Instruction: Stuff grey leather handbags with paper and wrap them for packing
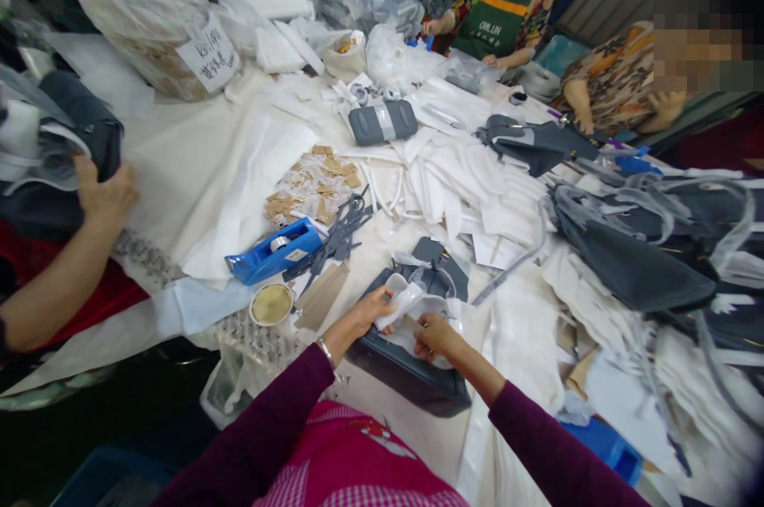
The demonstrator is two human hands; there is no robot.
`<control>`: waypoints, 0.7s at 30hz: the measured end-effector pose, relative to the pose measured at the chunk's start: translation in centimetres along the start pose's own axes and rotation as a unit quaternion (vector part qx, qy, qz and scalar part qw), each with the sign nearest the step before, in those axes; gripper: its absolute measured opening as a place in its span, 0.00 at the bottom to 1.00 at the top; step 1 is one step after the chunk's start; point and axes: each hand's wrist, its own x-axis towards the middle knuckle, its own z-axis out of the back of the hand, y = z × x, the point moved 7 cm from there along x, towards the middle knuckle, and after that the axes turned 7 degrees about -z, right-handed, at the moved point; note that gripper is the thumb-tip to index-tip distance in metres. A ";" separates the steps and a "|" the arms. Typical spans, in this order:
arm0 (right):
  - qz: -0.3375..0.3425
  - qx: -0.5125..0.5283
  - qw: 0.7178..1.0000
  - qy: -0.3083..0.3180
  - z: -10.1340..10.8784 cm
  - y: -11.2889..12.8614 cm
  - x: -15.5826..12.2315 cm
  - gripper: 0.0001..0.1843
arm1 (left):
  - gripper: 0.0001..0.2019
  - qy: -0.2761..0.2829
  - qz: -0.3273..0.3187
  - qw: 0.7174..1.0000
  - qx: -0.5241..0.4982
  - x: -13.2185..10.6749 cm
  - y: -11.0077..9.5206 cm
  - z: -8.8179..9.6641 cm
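A dark grey handbag [411, 380] lies on the table right in front of me, its flap folded back toward the far side. My left hand [367, 314] is closed on a white wrapping sheet [403, 304] at the bag's opening. Close beside it, my right hand [438, 338] has its fingers pinched together over the opening; what they hold is too small to make out. Clear plastic wrap [426, 278] covers the handle behind both hands.
Left of the bag are a blue tape dispenser [278, 251], a round tin [271, 305], grey straps [343, 228] and brown tags [316, 181]. White padding strips [442, 181] cover the middle. More grey bags [633, 252] lie at right. A co-worker's hand [104, 193] holds a bag at left.
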 end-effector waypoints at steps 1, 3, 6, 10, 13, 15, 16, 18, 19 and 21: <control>0.004 0.011 1.000 0.005 -0.1 0.3 0.5 0.12 | 0.30 0.000 -0.002 1.000 0.000 0.0 0.1 0.0; 0.016 0.047 0.999 0.019 -0.4 0.7 1.2 0.09 | 0.30 -0.008 -0.006 1.000 0.002 0.1 0.3 0.0; 0.026 0.104 0.993 0.050 -1.3 0.4 1.7 0.06 | 0.31 -0.048 -0.009 0.999 0.002 0.2 1.0 0.4; 0.035 0.143 0.986 0.085 -2.2 -0.7 2.1 0.10 | 0.31 -0.100 0.011 0.995 -0.002 0.2 2.1 1.0; 0.040 0.140 0.983 0.112 -2.4 -0.6 2.6 0.12 | 0.28 -0.097 0.017 0.995 -0.002 0.2 2.0 0.9; 0.040 0.127 0.983 0.130 -2.4 -0.2 3.0 0.12 | 0.25 -0.070 0.017 0.997 -0.001 0.1 1.5 0.6; 0.041 0.118 0.983 0.135 -2.4 0.0 3.2 0.12 | 0.25 -0.058 0.018 0.998 -0.001 0.1 1.3 0.5; 0.051 0.101 0.984 0.138 -2.3 0.4 3.4 0.12 | 0.25 -0.045 0.019 0.999 0.000 0.0 0.9 0.3; 0.061 0.093 0.985 0.133 -2.2 0.5 3.5 0.11 | 0.26 -0.044 0.018 0.999 -0.001 0.0 0.8 0.3; 0.087 0.077 0.987 0.114 -1.8 0.7 3.4 0.11 | 0.27 -0.041 0.013 0.999 -0.004 0.0 0.6 0.2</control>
